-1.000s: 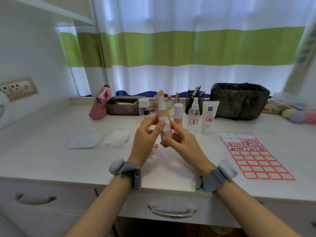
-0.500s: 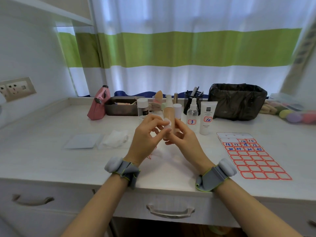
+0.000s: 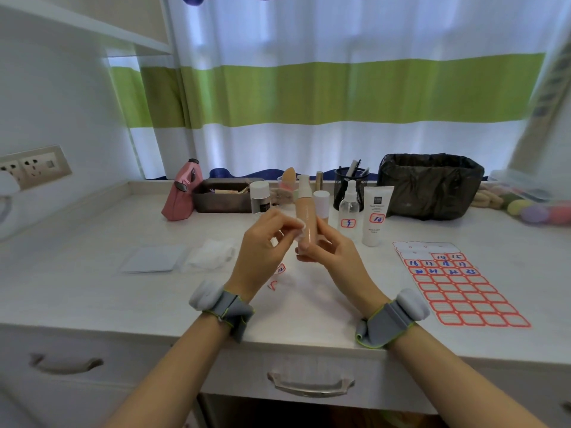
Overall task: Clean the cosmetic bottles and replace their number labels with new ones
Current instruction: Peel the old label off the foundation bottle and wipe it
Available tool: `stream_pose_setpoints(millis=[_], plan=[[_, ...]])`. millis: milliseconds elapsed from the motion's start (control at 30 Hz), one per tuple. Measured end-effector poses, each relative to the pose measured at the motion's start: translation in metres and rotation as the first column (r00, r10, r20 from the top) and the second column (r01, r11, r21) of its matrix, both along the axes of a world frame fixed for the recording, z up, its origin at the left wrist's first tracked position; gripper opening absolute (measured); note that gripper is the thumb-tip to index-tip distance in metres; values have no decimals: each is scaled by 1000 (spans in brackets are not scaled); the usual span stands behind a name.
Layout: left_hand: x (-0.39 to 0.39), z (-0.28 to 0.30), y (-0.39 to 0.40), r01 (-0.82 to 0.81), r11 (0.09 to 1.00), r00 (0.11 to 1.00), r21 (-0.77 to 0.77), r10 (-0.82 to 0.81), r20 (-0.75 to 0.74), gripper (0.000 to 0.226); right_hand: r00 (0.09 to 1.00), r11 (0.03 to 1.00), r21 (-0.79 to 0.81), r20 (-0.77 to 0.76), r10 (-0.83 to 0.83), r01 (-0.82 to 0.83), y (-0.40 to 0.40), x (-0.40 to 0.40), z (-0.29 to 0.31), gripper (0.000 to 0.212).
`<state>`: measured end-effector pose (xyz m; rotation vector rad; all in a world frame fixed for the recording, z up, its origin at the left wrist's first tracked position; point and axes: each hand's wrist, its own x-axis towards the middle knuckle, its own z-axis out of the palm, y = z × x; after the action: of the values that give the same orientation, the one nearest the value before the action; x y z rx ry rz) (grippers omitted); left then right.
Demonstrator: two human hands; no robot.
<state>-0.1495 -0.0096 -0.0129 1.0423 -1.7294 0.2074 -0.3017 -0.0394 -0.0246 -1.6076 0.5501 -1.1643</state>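
My right hand [image 3: 332, 253] holds a tall peach foundation bottle [image 3: 306, 216] upright by its lower part, above the desk. My left hand [image 3: 265, 245] pinches a small white cotton pad [image 3: 300, 230] against the bottle's left side. Two peeled red-bordered labels [image 3: 277, 277] lie on the desk under my left hand. A sheet of red-bordered labels [image 3: 457, 284], some with blue numbers, lies flat to the right. Behind stand a clear spray bottle [image 3: 349, 213] labelled 5, a white tube [image 3: 375, 219] labelled 10, a white-capped bottle [image 3: 322, 206] and a small jar [image 3: 260, 199].
A crumpled white wipe [image 3: 213, 253] and a square white packet [image 3: 153, 257] lie left of my hands. Along the back are a pink pouch [image 3: 182, 196], a dark tray [image 3: 225, 199], a mesh pen cup [image 3: 349, 183], a black-lined bin [image 3: 429, 185] and coloured sponges [image 3: 540, 211].
The bottle has been raised upright and the cotton pad has slid from its upper part down its left side. My head has shifted slightly.
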Motion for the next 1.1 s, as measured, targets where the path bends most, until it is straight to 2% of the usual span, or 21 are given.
stream_pose_setpoints(millis=[233,400,500,700,767,933,1100], plan=[[-2,4,1,15,999,1000,32,-14,-11,16,1000,1000,-7,5,-7,7,2,-1,2,47],[-2,18,-9,-25,995,995,96,34,-97,15,999,999,-12,-29,-40,40,-1,2,-1,61],[-3,15,-11,-14,992,992,128,29,-120,15,998,999,-17,-46,-47,46,-3,2,-4,58],[3,1,-3,75,990,997,119,-73,-20,18,997,997,-52,-53,-64,61,-3,2,-5,40],[4,-1,-1,87,990,996,115,-89,9,19,995,995,-71,-68,-75,70,-3,2,-5,40],[3,8,-3,17,997,998,78,-21,59,19,990,991,-97,-98,-97,87,-3,3,-6,40],[-1,21,-10,-75,994,997,82,76,-10,19,985,989,-108,-131,-116,102,-3,3,-6,49]])
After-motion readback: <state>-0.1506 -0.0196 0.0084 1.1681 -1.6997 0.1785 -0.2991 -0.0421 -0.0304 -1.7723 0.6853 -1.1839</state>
